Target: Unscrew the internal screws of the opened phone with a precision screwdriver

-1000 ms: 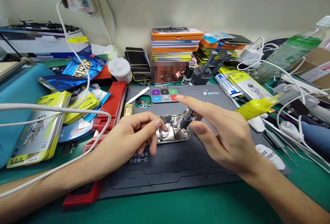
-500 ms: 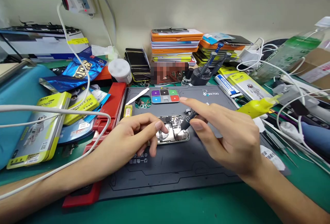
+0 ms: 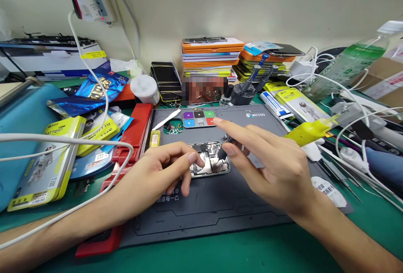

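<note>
An opened smartphone (image 3: 206, 166) lies on the dark grey work mat (image 3: 220, 206), its inner metal plates and parts exposed. My left hand (image 3: 173, 166) is over the phone's left end, fingers curled around it and the thumb on top; its grip hides that end. My right hand (image 3: 267, 159) pinches a dark screwdriver (image 3: 222, 154) between thumb and fingers, index finger stretched along the top. The screwdriver's tip points down at the right part of the phone; whether it touches a screw I cannot tell. Beyond the phone sits a small tray with coloured squares (image 3: 199, 114).
A red clamp-like holder (image 3: 138, 126) borders the mat on the left, near a white spudger (image 3: 166, 118). Behind stand a screwdriver stand (image 3: 243, 94) and stacked boxes (image 3: 210, 53). A yellow tube (image 3: 310, 131), tweezers (image 3: 338, 174) and white cables crowd the right.
The view has shifted slightly. My right hand and the screwdriver have tilted a little, with the tip still over the phone's right part. My left hand keeps its place on the phone.
</note>
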Available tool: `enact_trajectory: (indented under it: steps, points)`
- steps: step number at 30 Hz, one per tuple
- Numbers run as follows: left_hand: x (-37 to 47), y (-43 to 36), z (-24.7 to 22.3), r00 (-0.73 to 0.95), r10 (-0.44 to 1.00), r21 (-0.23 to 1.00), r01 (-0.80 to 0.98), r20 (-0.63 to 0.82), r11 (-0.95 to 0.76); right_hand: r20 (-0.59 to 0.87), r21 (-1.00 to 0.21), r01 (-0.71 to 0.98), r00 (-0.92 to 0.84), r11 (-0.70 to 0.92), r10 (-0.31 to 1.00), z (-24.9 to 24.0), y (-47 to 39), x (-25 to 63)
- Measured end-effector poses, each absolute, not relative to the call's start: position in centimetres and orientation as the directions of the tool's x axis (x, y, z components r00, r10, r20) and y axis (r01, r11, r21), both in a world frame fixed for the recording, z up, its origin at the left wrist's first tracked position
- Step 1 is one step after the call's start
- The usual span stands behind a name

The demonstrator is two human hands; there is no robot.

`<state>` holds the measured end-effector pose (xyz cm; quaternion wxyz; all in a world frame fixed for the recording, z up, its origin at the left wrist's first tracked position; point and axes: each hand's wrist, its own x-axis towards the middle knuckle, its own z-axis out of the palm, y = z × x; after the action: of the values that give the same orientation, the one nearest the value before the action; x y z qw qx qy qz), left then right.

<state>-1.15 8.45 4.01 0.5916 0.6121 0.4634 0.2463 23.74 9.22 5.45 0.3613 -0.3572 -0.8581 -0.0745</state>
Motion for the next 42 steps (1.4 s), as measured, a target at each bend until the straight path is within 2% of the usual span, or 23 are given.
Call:
enact_trajectory:
  steps: [11, 15, 18, 22, 25, 29, 32, 36, 39, 40, 42]
  points:
    - [-1.1, 8.3, 4.3, 0.466, 0.853, 0.956, 0.269, -0.237, 0.119, 0.658, -0.183, 0.679, -0.453, 0.711, 0.601, 5.3, 9.1, 23.7]
    - [-1.2, 8.3, 4.1, 0.477, 0.865, 0.959, 0.284, -0.157, 0.018, 0.641, -0.211, 0.67, -0.454, 0.711, 0.618, 5.2, 9.2, 23.6]
    - [-1.3, 8.2, 4.0, 0.483, 0.875, 0.929, 0.344, -0.046, -0.141, 0.649, -0.205, 0.667, -0.455, 0.716, 0.61, 5.2, 9.2, 23.5]
    - [-1.2, 8.1, 3.5, 0.529, 0.833, 0.782, 0.448, 0.16, -0.434, 0.637, -0.195, 0.665, -0.473, 0.721, 0.609, 5.1, 9.2, 23.5]
    - [-1.0, 8.0, 2.9, 0.576, 0.799, 0.648, 0.544, 0.173, -0.533, 0.627, -0.203, 0.663, -0.478, 0.721, 0.616, 4.8, 9.4, 23.5]
    - [-0.8, 7.7, 2.3, 0.608, 0.784, 0.52, 0.632, 0.127, -0.575, 0.623, -0.193, 0.663, -0.486, 0.723, 0.613, 4.2, 9.6, 23.5]
    - [-0.7, 7.4, 2.1, 0.608, 0.782, 0.446, 0.668, 0.135, -0.596, 0.622, -0.237, 0.648, -0.471, 0.724, 0.625, 4.1, 9.6, 23.6]
    - [-0.6, 7.1, 2.0, 0.619, 0.764, 0.321, 0.696, 0.184, -0.642, 0.676, -0.414, 0.677, -0.218, 0.608, 0.704, 4.4, 10.2, 24.3]
    - [-0.6, 7.1, 2.0, 0.627, 0.752, 0.26, 0.706, 0.203, -0.659, 0.654, -0.514, 0.711, -0.038, 0.48, 0.756, 4.6, 11.1, 24.9]
    - [-0.6, 7.1, 2.0, 0.627, 0.751, 0.248, 0.709, 0.207, -0.66, 0.642, -0.504, 0.735, -0.033, 0.454, 0.766, 4.7, 11.4, 25.0]
    - [-0.6, 7.0, 2.0, 0.621, 0.753, 0.237, 0.715, 0.218, -0.658, 0.594, -0.409, 0.826, -0.082, 0.388, 0.8, 4.7, 12.0, 25.2]
